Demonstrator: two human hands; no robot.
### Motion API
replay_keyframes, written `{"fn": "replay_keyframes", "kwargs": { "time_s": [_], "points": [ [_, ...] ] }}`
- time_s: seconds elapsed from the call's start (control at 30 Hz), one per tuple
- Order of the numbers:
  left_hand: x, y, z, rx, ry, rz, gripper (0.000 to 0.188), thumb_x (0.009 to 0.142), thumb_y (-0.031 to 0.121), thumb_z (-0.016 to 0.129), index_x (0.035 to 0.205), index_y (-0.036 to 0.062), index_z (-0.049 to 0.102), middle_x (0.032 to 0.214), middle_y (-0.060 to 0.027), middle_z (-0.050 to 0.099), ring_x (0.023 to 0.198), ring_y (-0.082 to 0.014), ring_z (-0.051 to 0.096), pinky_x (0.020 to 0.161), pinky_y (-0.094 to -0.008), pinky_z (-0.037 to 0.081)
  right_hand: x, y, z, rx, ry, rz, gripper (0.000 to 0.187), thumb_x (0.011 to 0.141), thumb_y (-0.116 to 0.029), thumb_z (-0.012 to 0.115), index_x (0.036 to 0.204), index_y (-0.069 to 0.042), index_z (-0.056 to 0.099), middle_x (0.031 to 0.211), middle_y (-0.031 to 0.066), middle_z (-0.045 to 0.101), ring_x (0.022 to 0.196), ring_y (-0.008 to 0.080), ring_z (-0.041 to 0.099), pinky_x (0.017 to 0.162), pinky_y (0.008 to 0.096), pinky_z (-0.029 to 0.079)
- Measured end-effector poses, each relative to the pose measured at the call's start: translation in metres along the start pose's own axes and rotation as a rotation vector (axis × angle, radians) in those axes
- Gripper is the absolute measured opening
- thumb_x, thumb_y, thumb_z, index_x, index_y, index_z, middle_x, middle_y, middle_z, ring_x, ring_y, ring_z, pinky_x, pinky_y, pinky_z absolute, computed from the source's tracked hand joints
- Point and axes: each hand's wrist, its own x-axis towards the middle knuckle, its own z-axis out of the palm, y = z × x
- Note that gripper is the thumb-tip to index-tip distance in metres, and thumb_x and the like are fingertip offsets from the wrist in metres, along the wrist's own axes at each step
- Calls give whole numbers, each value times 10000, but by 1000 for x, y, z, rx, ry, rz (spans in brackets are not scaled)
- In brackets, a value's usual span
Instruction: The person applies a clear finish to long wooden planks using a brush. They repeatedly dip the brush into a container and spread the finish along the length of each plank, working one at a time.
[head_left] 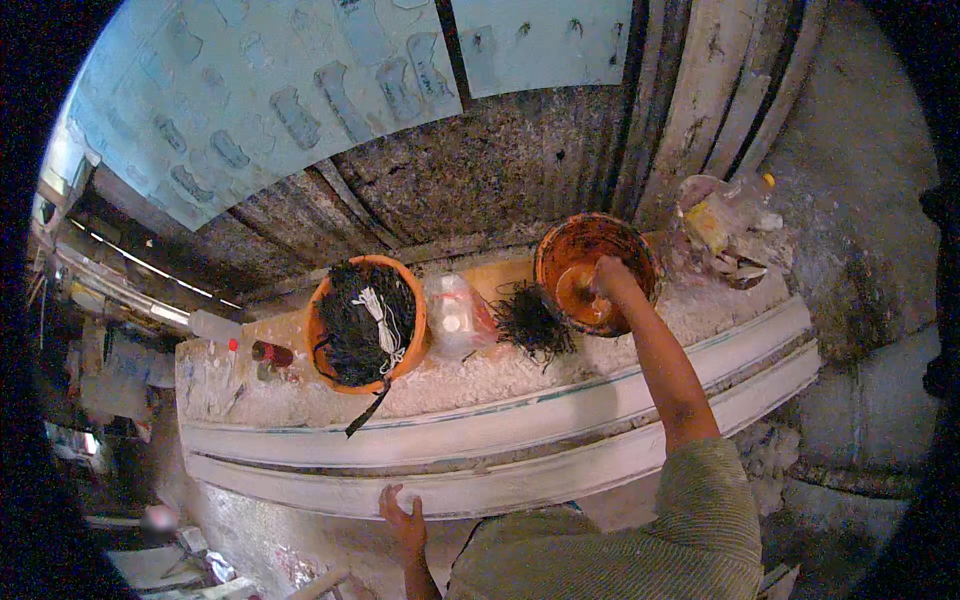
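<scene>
My right hand [611,281] reaches down into an orange bucket [562,232] with a dark, stained inside. Its fingers are curled closed; whatever they hold is hidden. Just left of them, inside the bucket, is a rounded brownish-orange shape [574,290] that I cannot name. My left hand [403,508] is at the front edge of a long white moulding [330,490], fingers apart and nothing in them. A tangle of black strands [532,322] lies beside the bucket. Further left, another orange bucket [416,318] is filled with black strands, topped by a bundle of white cord [378,318].
Between the buckets sits a clear plastic bag [455,312] with white contents. A dark red bottle [271,354] lies at the left. Clear plastic packaging [722,225] and scraps are piled at the far right. A second long white moulding [520,420] runs behind the front one.
</scene>
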Motion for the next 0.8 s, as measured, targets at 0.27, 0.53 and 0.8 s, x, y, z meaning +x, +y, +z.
{"fn": "replay_keyframes", "kwargs": {
  "time_s": [0.27,0.53,0.8],
  "points": [
    [-30,20,7,59,10,-92,521,833,125,784,1309,94,577,1456,-218,487,1412,-417,384,1170,-582,264,2,-16,-14,-67,-21,-8,234,823,-241,709,930,-42,767,996,231,752,948,357,753,793,475,606],
    [-70,22,7,125,32,-156,518,845,190,793,1315,112,590,1415,-211,522,1361,-407,441,1163,-556,297,-7,-12,19,-56,451,-478,225,871,-234,659,1009,-75,740,986,173,734,895,401,715,740,516,557],
    [-126,-13,39,140,76,-193,469,897,341,744,1310,154,621,1407,-163,557,1363,-400,460,1152,-545,347,-9,69,55,-476,89,-466,462,928,-232,661,1326,-14,573,1057,203,703,889,354,680,759,449,559]
  ]
}}
